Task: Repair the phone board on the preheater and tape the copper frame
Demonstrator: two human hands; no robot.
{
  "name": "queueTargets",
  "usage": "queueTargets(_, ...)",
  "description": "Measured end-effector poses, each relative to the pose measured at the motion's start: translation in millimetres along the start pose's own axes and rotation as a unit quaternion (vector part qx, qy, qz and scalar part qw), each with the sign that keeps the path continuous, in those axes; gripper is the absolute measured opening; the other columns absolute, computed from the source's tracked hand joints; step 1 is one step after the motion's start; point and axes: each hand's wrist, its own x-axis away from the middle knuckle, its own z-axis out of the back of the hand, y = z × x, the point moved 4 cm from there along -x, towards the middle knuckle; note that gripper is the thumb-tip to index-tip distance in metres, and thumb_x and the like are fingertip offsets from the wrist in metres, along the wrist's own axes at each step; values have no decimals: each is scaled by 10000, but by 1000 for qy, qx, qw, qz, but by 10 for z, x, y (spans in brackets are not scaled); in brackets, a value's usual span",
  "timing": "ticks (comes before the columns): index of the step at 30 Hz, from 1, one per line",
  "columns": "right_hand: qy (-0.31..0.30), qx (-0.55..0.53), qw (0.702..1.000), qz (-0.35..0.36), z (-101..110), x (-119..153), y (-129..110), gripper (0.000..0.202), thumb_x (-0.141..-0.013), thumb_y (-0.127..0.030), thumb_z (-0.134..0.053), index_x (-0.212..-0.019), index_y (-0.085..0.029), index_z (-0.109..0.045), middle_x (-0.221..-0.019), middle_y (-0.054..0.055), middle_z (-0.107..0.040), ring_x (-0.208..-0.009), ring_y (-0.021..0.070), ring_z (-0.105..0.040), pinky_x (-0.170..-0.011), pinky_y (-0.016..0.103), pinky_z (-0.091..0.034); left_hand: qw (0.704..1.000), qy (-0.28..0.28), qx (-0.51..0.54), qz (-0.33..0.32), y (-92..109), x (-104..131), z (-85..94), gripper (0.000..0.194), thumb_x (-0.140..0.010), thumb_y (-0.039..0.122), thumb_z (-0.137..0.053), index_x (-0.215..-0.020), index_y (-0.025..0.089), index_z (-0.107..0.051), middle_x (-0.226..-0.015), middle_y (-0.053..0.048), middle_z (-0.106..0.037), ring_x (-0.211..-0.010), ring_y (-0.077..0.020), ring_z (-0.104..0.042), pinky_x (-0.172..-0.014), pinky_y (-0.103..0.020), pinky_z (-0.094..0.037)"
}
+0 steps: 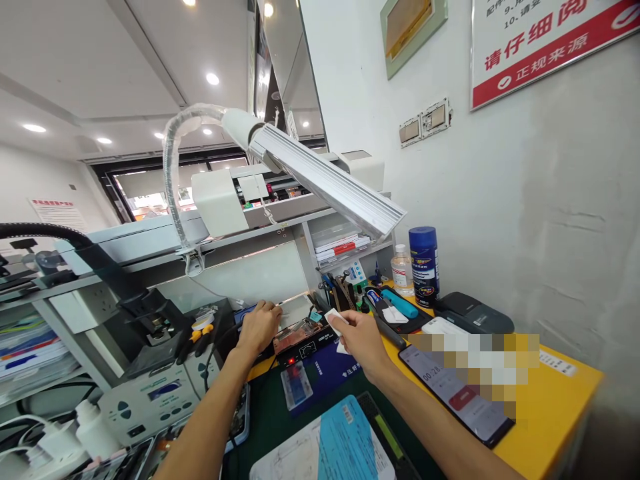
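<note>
My right hand (361,339) pinches a small white paper-like piece (336,319) between thumb and fingers, above the right end of a small black box (305,350) with a dial and a lit red light. Over the left rear of that box is my left hand (260,325), its fingers curled down; their tips and whatever they may hold are hidden. Brownish metal pieces (299,333) lie on top of the box. In front of it, a small clear bag (297,385) rests on a dark blue sheet (325,373).
A white-and-blue box (325,443) lies nearest me on the green mat. To the right are a phone (455,393) and a blue spray can (424,267). A grey soldering station (150,400) stands at left, with a lamp (325,177) overhead.
</note>
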Motion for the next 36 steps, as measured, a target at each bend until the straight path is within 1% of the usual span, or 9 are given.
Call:
queueTargets(5,0,3,1000,4,1,12,-10,336,-761,-479,-652,-773,-143,-658,-504,-42,-428,-452,92,-352,-434,231,-270,998,11,-41,-44,-23,56,-28,226,-937,347,-565,-1049,166,-641,-1088,-58,-656,-1034,-196,-617,-908,-427,-515)
queueTargets(9,2,7,1000,12,-1,8,-17,339,-758,-485,-654,-766,-145,-658,-506,-41,-433,-448,93,-354,-433,234,-273,996,4,-68,-63,-50,66,-53,230,-931,349,-572,-1049,164,-643,-1089,-61,-659,-1052,-204,-612,-941,-449,-495)
queueTargets(13,4,12,1000,8,-1,10,-25,321,-761,-467,-651,-766,-147,-659,-500,-41,-438,-441,91,-351,-434,235,-274,993,-10,-83,-81,-46,65,-88,218,-932,355,-571,-1006,166,-651,-1075,-56,-664,-1034,-195,-617,-930,-436,-500)
queueTargets(19,5,6,1000,6,5,24,-25,317,-763,-461,-655,-763,-144,-652,-503,-40,-437,-445,89,-347,-430,233,-260,991,-30,-89,-97,-46,27,-125,227,-928,358,-578,-1018,161,-647,-1073,-56,-664,-1021,-193,-623,-915,-432,-510)
queueTargets(25,5,10,1000,8,16,11,-36,316,-767,-460,-649,-765,-144,-656,-505,-40,-443,-444,88,-349,-430,233,-263,991,-43,-78,-100,-62,-3,-118,232,-926,359,-582,-1024,159,-646,-1075,-58,-663,-1022,-196,-623,-918,-436,-509)
queueTargets(29,7,11,1000,11,19,6,-37,316,-769,-460,-646,-757,-144,-653,-500,-42,-439,-440,85,-346,-431,231,-265,994,-47,-49,-90,-70,9,-128,232,-923,361,-585,-1018,158,-647,-1073,-58,-663,-1025,-197,-621,-924,-439,-504)
queueTargets(32,6,10,1000,14,17,-2,-31,322,-769,-463,-646,-752,-141,-649,-501,-43,-437,-441,84,-350,-432,227,-272,997,-36,-10,-65,-72,24,-109,230,-921,360,-588,-1010,157,-649,-1074,-58,-663,-1036,-200,-617,-937,-447,-495)
queueTargets(34,7,7,1000,14,18,-10,-24,323,-769,-460,-649,-758,-137,-652,-503,-42,-440,-442,83,-353,-428,224,-271,999,-16,26,-34,-70,27,-51,225,-924,357,-583,-1009,160,-651,-1084,-60,-663,-1056,-204,-611,-954,-456,-485)
queueTargets(36,7,1,1000,8,19,-16,-14,323,-769,-456,-652,-769,-133,-655,-496,-44,-433,-438,82,-350,-420,221,-262,997,12,69,8,-68,21,50,228,-932,355,-570,-1034,167,-650,-1117,-64,-656,-1087,-210,-600,-977,-468,-472)
